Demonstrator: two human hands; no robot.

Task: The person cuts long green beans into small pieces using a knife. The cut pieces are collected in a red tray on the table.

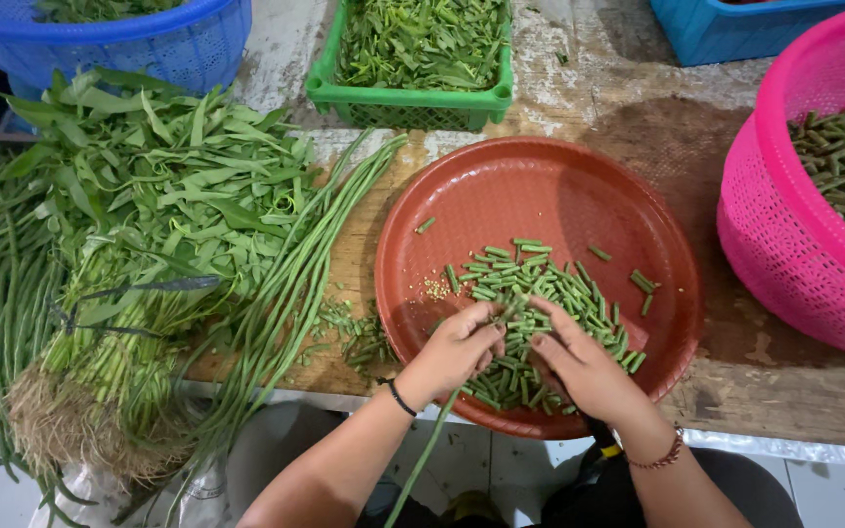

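My left hand [457,349] and my right hand [584,367] meet over the near side of a round red-brown tray [501,191], both pinching the same long green bean [513,311]. The bean's tail [422,460] hangs down below the table edge past my left wrist. A pile of short cut bean pieces [540,293] lies in the tray just beyond and under my fingers. My left wrist wears a black band, my right a beaded bracelet.
Loose long beans [290,284] lie left of the tray beside a big bunch of leafy greens with roots [149,225]. A pink basket of cut beans [814,215] stands right. A green crate of greens [413,59] and blue baskets [149,34] sit behind.
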